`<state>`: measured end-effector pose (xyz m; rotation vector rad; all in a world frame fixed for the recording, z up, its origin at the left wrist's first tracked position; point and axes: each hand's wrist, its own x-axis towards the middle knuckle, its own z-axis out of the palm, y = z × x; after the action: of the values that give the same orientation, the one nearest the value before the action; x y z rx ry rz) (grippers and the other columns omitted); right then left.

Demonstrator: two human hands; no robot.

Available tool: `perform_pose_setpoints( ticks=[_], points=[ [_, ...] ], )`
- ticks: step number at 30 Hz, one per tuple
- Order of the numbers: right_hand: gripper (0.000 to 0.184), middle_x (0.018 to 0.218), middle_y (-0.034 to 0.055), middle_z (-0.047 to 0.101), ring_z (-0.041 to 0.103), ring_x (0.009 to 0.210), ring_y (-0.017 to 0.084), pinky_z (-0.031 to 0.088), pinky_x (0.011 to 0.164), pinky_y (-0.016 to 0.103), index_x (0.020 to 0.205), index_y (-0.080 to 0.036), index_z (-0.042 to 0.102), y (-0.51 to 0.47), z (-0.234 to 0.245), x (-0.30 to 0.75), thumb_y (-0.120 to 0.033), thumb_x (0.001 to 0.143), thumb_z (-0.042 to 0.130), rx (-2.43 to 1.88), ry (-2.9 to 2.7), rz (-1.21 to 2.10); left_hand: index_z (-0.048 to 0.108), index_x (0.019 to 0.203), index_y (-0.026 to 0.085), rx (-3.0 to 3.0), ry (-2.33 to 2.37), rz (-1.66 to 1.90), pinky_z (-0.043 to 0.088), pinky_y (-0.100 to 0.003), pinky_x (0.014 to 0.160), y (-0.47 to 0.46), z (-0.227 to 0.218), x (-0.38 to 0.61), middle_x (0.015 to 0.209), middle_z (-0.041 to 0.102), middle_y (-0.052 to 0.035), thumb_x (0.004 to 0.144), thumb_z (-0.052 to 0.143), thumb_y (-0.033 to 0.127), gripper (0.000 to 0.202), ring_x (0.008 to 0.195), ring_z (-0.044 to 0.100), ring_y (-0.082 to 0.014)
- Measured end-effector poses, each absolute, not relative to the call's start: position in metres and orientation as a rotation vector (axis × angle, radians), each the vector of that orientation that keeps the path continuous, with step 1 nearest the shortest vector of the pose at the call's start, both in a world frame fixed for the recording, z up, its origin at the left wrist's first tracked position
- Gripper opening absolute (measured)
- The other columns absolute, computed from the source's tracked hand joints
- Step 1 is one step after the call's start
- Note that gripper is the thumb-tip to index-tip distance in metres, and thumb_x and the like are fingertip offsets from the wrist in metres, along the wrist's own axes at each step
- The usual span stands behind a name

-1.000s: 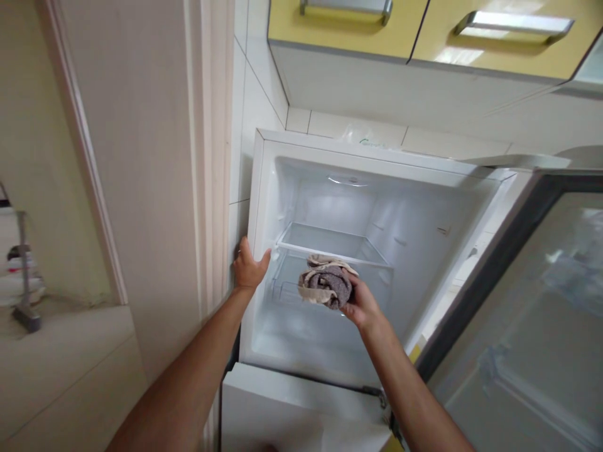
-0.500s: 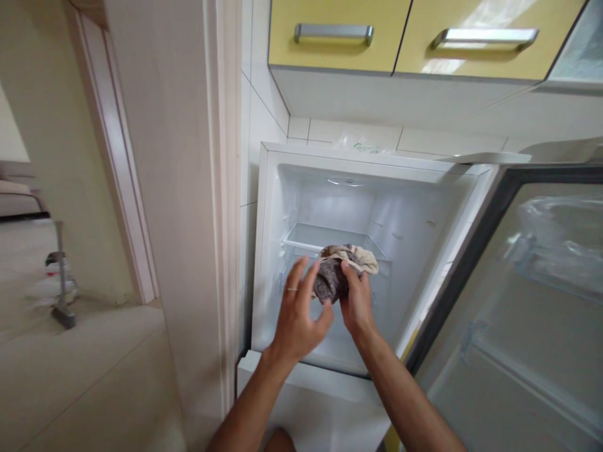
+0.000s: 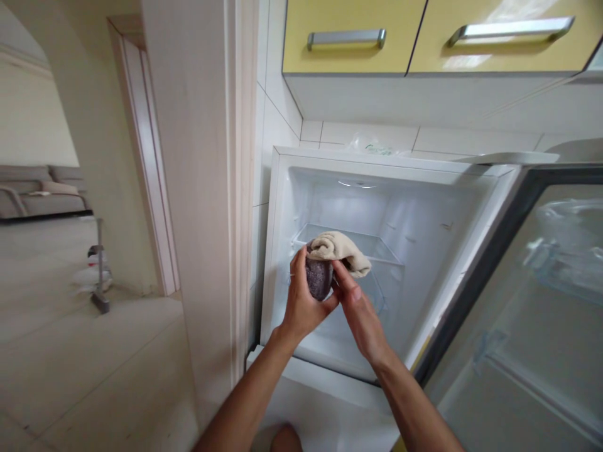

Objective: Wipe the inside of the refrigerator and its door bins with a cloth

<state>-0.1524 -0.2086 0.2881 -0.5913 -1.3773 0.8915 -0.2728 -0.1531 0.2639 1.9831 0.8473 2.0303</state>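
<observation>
A bunched cloth point(image 3: 340, 246), beige on top with a dark purple-grey part below, is held up in front of the open fridge point(image 3: 325, 339). My left hand point(image 3: 304, 298) is closed around the dark part, fingers on its left side and thumb underneath. From the right, my right hand point(image 3: 358, 307) grips the same bundle, with its fingers close under the beige fold. Whether the bundle is one two-coloured cloth or two cloths, I cannot tell. Behind it a glass shelf point(image 3: 377, 245) shows inside the fridge.
The fridge door point(image 3: 518, 301) stands swung out to the right, with clear door shelves. Yellow cabinets point(image 3: 348, 16) hang above. A pale door frame point(image 3: 202, 188) rises close on the left. Beyond it are a broom point(image 3: 100, 276) and a sofa point(image 3: 47, 201).
My left hand has closed on the cloth, having been open beside it. The bundle has turned, so more beige shows on top. The view has swung slightly left.
</observation>
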Motion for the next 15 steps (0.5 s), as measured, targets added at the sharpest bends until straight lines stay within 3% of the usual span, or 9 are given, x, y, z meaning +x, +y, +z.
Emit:
perform_pose_setpoints(
  ticks=[4, 8, 12, 15],
  points=[
    [0.067, 0.157, 0.0021, 0.050, 0.033, 0.154, 0.026, 0.012, 0.130, 0.051, 0.137, -0.029, 0.065, -0.215, 0.289, -0.152, -0.072, 0.085, 0.063, -0.621, -1.479, 0.863, 0.038, 0.149, 0.023, 1.559, 0.796, 2.002, 0.044, -0.046, 0.115, -0.145, 0.251, -0.272, 0.147, 0.054, -0.0163, 0.063, 0.089, 0.044, 0.102, 0.139, 0.053, -0.0334],
    [0.056, 0.151, 0.0050, 0.057, 0.046, 0.146, 0.026, 0.025, 0.127, 0.053, 0.137, -0.029, 0.065, -0.216, 0.284, -0.150, -0.064, 0.098, 0.049, -0.640, -1.658, 0.865, 0.053, 0.128, 0.022, 1.095, 0.756, 1.964, 0.057, -0.037, 0.092, -0.140, 0.236, -0.269, 0.117, 0.069, -0.0083, 0.051, 0.094, 0.047, 0.091, 0.108, 0.070, -0.0278],
    [0.043, 0.151, 0.0054, 0.057, 0.047, 0.146, 0.025, 0.027, 0.126, 0.055, 0.132, -0.031, 0.068, -0.214, 0.277, -0.144, -0.054, 0.101, 0.050, -0.630, -1.812, 0.684, 0.055, 0.124, 0.022, 0.861, 0.616, 1.864, 0.059, -0.032, 0.081, -0.139, 0.224, -0.259, 0.103, 0.071, -0.0036, 0.051, 0.093, 0.046, 0.085, 0.089, 0.072, -0.0218],
    [0.034, 0.148, 0.0054, 0.060, 0.051, 0.142, 0.025, 0.033, 0.124, 0.053, 0.124, -0.033, 0.073, -0.212, 0.268, -0.134, -0.048, 0.100, 0.054, -0.658, -1.827, 0.589, 0.056, 0.124, 0.021, 0.816, 0.692, 1.873, 0.059, -0.033, 0.081, -0.133, 0.227, -0.255, 0.104, 0.072, -0.0044, 0.057, 0.091, 0.045, 0.079, 0.089, 0.072, -0.0217]
  ],
)
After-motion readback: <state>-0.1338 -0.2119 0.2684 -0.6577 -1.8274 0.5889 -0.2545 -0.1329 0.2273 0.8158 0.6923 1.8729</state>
